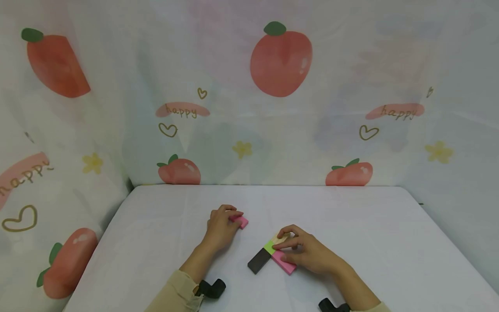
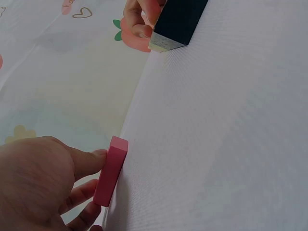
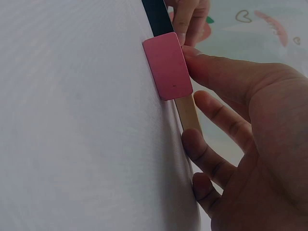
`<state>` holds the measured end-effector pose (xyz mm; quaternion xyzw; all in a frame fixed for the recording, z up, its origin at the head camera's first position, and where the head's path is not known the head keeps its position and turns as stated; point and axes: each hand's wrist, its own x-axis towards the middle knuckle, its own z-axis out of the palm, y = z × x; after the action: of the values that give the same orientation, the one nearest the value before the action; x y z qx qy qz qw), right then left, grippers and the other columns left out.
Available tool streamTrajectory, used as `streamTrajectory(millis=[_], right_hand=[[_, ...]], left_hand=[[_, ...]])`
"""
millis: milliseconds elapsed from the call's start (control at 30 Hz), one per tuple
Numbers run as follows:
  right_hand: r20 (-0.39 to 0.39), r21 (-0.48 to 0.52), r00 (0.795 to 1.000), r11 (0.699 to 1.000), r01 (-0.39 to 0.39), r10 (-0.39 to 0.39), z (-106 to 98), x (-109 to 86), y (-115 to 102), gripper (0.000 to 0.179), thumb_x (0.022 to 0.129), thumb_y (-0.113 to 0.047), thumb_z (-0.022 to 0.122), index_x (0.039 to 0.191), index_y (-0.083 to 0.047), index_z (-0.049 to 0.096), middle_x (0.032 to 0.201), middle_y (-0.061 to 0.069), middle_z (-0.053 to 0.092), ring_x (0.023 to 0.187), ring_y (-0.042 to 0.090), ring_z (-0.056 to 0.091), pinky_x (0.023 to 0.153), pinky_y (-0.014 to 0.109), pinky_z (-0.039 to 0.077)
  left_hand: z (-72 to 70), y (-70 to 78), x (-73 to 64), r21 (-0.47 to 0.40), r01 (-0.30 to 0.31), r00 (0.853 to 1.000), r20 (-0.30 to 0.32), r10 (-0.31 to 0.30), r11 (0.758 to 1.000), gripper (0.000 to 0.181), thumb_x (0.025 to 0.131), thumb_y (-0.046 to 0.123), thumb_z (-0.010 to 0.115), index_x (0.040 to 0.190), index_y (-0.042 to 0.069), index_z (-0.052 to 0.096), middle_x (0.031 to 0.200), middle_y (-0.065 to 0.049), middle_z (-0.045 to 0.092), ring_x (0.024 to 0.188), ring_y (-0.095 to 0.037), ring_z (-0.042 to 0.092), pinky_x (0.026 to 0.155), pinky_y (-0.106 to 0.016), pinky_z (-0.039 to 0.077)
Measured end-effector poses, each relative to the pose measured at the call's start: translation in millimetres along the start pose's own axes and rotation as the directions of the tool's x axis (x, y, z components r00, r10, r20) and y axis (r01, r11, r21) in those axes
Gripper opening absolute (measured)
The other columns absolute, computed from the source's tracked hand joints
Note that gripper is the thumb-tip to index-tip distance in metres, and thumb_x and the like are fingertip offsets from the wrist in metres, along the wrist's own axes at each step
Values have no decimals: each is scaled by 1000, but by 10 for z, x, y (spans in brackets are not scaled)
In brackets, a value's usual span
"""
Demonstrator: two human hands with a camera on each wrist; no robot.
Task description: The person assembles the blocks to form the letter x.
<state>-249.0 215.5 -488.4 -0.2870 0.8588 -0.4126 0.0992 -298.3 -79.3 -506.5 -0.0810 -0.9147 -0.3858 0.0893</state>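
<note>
My left hand (image 1: 221,229) pinches a small pink block (image 2: 111,172) between thumb and fingertips at the table surface, left of the other blocks. Toward the table's middle, my right hand (image 1: 309,253) holds a group of blocks lying together. Its thumb touches a second pink block (image 1: 283,263), while fingers rest at a light green block (image 1: 269,247) and a pale wooden block (image 1: 277,239). A black block (image 1: 259,261) lies against the green one, pointing toward the lower left. In the right wrist view, fingertips also touch the wooden block (image 3: 188,114), partly hidden behind the pink one.
A white cloth covers the table (image 1: 351,208). Patterned fabric walls (image 1: 241,121) with printed fruit, hearts and flowers stand behind it and at the left. Black wrist-worn devices show at the left wrist (image 1: 212,289) and the right wrist (image 1: 333,306).
</note>
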Motion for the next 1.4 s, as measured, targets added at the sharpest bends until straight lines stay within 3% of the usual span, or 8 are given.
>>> streamTrajectory(millis=[533, 933, 1400], right_hand=[[10, -10, 999, 999, -47, 47, -5, -13, 17, 28, 92, -37, 78, 120, -31, 78, 138, -6, 54, 128, 26, 52, 101, 29, 43], [2, -2, 1000, 1000, -14, 14, -19, -9, 10, 29, 93, -34, 78, 121, -27, 78, 137, -2, 55, 126, 24, 53, 98, 28, 44], [10, -16, 999, 999, -36, 36, -13, 20, 24, 30, 92, -37, 78, 121, -29, 78, 138, -5, 54, 126, 22, 52, 100, 29, 43]], left_hand=[[-3, 67, -23, 15, -17, 1000, 24, 17, 1000, 21, 94, 18, 76, 114, 19, 81, 129, -3, 66, 121, -33, 52, 92, -55, 39], [-24, 88, -18, 20, -26, 998, 54, 25, 999, 23, 94, 20, 76, 117, 21, 80, 131, -4, 65, 121, -31, 52, 91, -54, 37], [-19, 69, -11, 37, -17, 998, 56, 15, 999, 23, 94, 22, 76, 117, 22, 80, 131, -3, 65, 121, -30, 52, 90, -49, 37]])
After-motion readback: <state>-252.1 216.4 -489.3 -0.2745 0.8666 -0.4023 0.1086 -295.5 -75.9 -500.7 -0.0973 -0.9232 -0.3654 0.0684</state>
